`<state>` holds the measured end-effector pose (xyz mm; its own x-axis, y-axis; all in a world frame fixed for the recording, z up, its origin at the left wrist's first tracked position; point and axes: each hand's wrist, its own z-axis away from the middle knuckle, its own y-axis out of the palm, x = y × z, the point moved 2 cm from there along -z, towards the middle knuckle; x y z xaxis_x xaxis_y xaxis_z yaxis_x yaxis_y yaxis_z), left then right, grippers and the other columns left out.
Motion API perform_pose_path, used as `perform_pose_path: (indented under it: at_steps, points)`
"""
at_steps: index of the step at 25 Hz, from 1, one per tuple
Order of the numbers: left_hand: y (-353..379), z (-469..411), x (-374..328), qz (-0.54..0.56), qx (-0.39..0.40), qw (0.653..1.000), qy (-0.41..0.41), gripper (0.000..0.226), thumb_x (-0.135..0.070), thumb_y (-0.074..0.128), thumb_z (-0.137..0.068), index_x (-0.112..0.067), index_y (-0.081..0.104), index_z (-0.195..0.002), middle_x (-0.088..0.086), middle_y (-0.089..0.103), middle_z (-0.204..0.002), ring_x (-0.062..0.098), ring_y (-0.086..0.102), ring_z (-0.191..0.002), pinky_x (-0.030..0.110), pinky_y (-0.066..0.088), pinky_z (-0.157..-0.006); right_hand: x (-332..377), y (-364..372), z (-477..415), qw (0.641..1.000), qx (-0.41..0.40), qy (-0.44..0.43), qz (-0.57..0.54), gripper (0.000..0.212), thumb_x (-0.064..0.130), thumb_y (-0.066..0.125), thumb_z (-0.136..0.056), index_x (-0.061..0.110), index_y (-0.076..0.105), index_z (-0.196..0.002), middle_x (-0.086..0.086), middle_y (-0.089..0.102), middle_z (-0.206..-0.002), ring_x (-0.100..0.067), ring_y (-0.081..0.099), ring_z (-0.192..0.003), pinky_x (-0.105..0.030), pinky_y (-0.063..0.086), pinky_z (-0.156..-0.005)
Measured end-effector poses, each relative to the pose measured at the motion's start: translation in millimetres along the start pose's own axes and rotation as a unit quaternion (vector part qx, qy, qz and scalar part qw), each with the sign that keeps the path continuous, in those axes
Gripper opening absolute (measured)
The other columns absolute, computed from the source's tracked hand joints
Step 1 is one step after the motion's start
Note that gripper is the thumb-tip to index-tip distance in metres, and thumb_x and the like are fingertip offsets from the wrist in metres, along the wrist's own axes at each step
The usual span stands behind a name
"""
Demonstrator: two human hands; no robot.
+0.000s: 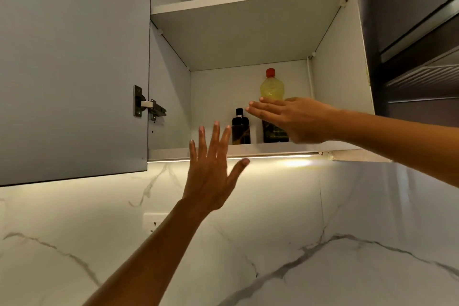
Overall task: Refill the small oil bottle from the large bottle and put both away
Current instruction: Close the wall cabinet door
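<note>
The left hand [211, 181] is raised with fingers spread, holding nothing, just below the cabinet's bottom shelf [258, 148]. The right hand [293, 119] reaches in flat with straight fingers, gripping nothing, across the front of the large bottle [272, 87]. The small oil bottle [240, 129] stands just left of it on that shelf. The cabinet door [74, 69] hangs open at left.

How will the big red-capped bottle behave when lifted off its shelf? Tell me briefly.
The large bottle probably stays stiff: its plastic-looking body holds a moulded shape. It may be fairly heavy, since yellow liquid shows up to the shoulder. Tall on the lower shelf, it could tip if pushed high up.
</note>
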<state>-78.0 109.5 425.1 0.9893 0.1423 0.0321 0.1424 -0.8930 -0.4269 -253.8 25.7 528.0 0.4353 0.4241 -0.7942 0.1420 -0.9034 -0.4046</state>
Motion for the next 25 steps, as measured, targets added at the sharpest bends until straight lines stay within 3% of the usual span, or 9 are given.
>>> perform_pose_path:
  at_steps: [3, 6, 8, 12, 15, 17, 19, 21, 25]
  points:
    - [-34.2, 41.7, -16.7, 0.0, -0.008, 1.0, 0.0, 0.083, -0.078, -0.009, -0.074, -0.03, -0.01, -0.142, -0.003, -0.018, -0.151, 0.021, -0.024, -0.139, 0.044, -0.011, -0.114, 30.5, -41.9, 27.8, 0.997, -0.044, 0.029, -0.061, 0.078, 0.014, 0.045, -0.095, 0.024, -0.023, -0.132, -0.005, -0.011, -0.155, -0.022, -0.007, -0.141, -0.036, 0.013, -0.113]
    - [-86.0, 80.4, -27.9, 0.005, -0.063, 0.998, -0.017, 0.075, -0.071, 0.008, -0.085, -0.028, -0.003, -0.146, 0.0, -0.008, -0.155, 0.024, -0.013, -0.143, 0.049, -0.005, -0.115, 72.9, -84.0, 44.7, 0.98, -0.099, 0.059, -0.164, 0.079, 0.017, 0.048, -0.093, 0.024, -0.019, -0.134, 0.002, -0.015, -0.149, -0.014, -0.015, -0.133, -0.032, 0.005, -0.109]
    - [-132.9, 113.0, -32.9, -0.048, -0.114, 0.992, -0.008, 0.073, -0.063, 0.023, -0.088, -0.025, 0.002, -0.147, 0.005, -0.003, -0.157, 0.027, -0.01, -0.143, 0.053, -0.001, -0.115, 111.3, -120.9, 51.0, 0.958, -0.155, 0.081, -0.228, 0.084, 0.021, 0.054, -0.091, 0.022, -0.016, -0.137, 0.004, -0.014, -0.146, -0.013, -0.011, -0.134, -0.034, 0.006, -0.109]
    - [-230.2, 178.3, -42.5, -0.204, -0.223, 0.953, 0.019, 0.081, -0.052, 0.042, -0.084, -0.029, -0.006, -0.146, -0.003, -0.025, -0.152, 0.024, -0.021, -0.141, 0.05, -0.014, -0.111, 185.7, -199.0, 51.0, 0.883, -0.35, 0.112, -0.291, 0.085, 0.031, 0.06, -0.079, 0.011, 0.011, -0.146, -0.01, 0.015, -0.153, -0.023, 0.011, -0.138, -0.042, 0.02, -0.103]
    - [-297.3, 207.3, -27.8, -0.276, -0.295, 0.914, -0.02, 0.093, -0.055, 0.049, -0.081, -0.03, -0.015, -0.144, -0.009, -0.033, -0.148, 0.019, -0.026, -0.139, 0.051, -0.02, -0.107, 229.4, -242.5, 36.3, 0.856, -0.415, 0.088, -0.295, 0.087, 0.036, 0.063, -0.078, 0.011, 0.013, -0.144, -0.015, 0.018, -0.153, -0.029, 0.011, -0.141, -0.042, 0.013, -0.111]
    - [-340.8, 216.0, -6.1, -0.311, -0.304, 0.899, -0.052, 0.093, -0.059, 0.05, -0.08, -0.035, -0.015, -0.143, -0.011, -0.034, -0.147, 0.021, -0.026, -0.139, 0.054, -0.019, -0.106, 256.3, -271.3, 20.7, 0.842, -0.452, 0.067, -0.288, 0.089, 0.043, 0.065, -0.078, 0.012, 0.013, -0.144, -0.015, 0.017, -0.153, -0.029, 0.006, -0.142, -0.045, 0.01, -0.116]
    - [-378.6, 222.5, 15.0, -0.325, -0.305, 0.89, -0.094, 0.084, -0.06, 0.047, -0.081, -0.033, -0.003, -0.142, -0.002, -0.025, -0.153, 0.033, -0.015, -0.14, 0.06, -0.011, -0.104, 281.8, -298.0, 2.2, 0.824, -0.486, 0.054, -0.286, 0.091, 0.051, 0.064, -0.077, 0.012, 0.014, -0.143, -0.014, 0.018, -0.152, -0.028, 0.001, -0.141, -0.048, 0.01, -0.115]
    - [-405.2, 228.9, 31.2, -0.33, -0.305, 0.886, -0.116, 0.077, -0.058, 0.043, -0.084, -0.021, 0.008, -0.142, 0.013, -0.002, -0.152, 0.039, 0.0, -0.137, 0.062, -0.002, -0.105, 303.4, -321.4, -16.4, 0.81, -0.505, 0.053, -0.292, 0.094, 0.057, 0.062, -0.075, 0.011, 0.015, -0.143, -0.012, 0.016, -0.152, -0.028, -0.004, -0.141, -0.047, 0.006, -0.115]
    - [-420.8, 229.5, 56.2, -0.271, -0.262, 0.922, -0.089, 0.072, -0.056, 0.035, -0.088, -0.014, 0.012, -0.143, 0.017, 0.015, -0.153, 0.034, 0.013, -0.141, 0.048, 0.013, -0.113, 330.1, -346.3, -51.8, 0.773, -0.534, 0.085, -0.331, 0.079, 0.054, 0.048, -0.085, 0.008, 0.019, -0.141, -0.016, 0.027, -0.15, -0.033, 0.007, -0.141, -0.042, 0.006, -0.115]
